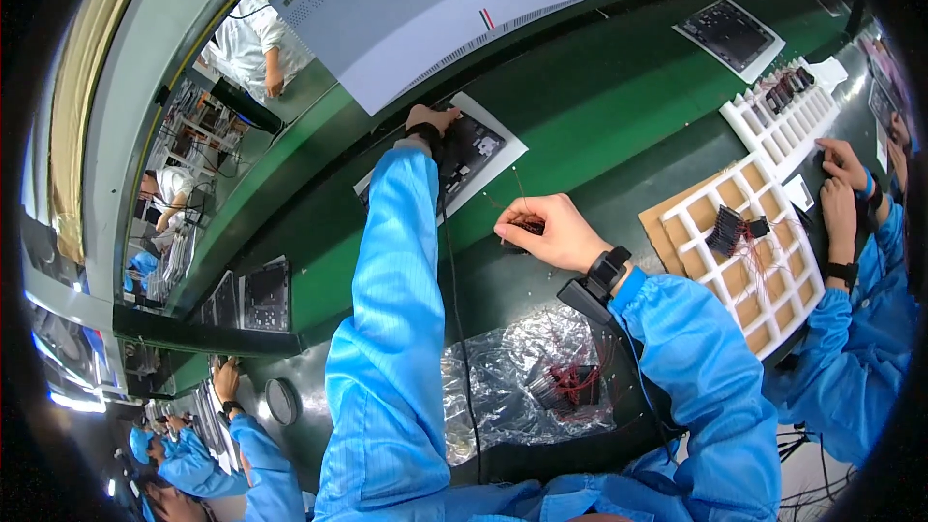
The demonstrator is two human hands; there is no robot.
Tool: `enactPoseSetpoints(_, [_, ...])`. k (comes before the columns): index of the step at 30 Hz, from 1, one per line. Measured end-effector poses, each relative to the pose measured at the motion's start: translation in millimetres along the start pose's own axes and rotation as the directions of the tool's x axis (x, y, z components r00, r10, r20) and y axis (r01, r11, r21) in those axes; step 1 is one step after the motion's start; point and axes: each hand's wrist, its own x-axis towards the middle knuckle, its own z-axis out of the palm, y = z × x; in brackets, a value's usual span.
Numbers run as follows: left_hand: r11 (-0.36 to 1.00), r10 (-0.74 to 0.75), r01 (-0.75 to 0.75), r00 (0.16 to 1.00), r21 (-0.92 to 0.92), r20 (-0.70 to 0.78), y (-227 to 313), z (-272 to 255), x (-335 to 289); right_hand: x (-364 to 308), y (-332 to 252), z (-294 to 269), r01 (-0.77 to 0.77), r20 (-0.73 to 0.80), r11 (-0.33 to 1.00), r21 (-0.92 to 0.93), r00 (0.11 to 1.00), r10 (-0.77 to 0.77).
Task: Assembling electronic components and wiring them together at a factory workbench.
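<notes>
My left hand (432, 122) reaches out to the far edge of a black flat panel (471, 151) lying on a white sheet (510, 150). Its fingers are curled at that edge, partly hidden behind the wrist. Nearer and to the right, my right hand (561, 232) is closed around small black wired parts (528, 225), held beside the panel. Thin wires stick up from them. Below my right wrist, more black parts with red wires (570, 387) lie on a clear plastic bag (503, 387).
A white divided tray (715, 271) on cardboard and a slotted white rack (788, 130) hold black wired parts at the right. Another person's hands (841, 188) are beside them. Another panel (727, 36) lies on the green belt (599, 106). A grey-white cover (435, 14) overhangs the far side.
</notes>
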Motion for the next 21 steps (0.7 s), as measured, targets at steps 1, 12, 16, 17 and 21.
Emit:
enactPoseSetpoints(1, [0.999,0.001,0.003,0.997,-0.054,0.076,7,6,1,-1,4,-4,-0.014,-0.013,1.000,0.003,1.000,0.014])
enactPoseSetpoints(12, [0.991,-0.133,0.129,0.963,-0.035,-0.235,2,30,6,-2,7,-9,-0.042,-0.025,0.999,-0.025,0.999,0.041])
enactPoseSetpoints(16, [0.977,-0.110,0.112,0.994,-0.184,0.017,-4,-20,-20,0,2,-1,0.010,-0.009,1.000,-0.003,1.000,-0.010])
enactPoseSetpoints(17, [0.942,-0.092,0.119,0.991,-0.313,0.099,-11,-28,-22,1,-1,2,0.018,-0.002,1.000,0.003,1.000,-0.018])
enactPoseSetpoints(21, [0.912,-0.068,0.121,0.987,-0.393,0.147,-37,-48,-16,3,-8,8,0.036,0.028,0.999,0.003,0.999,-0.036])
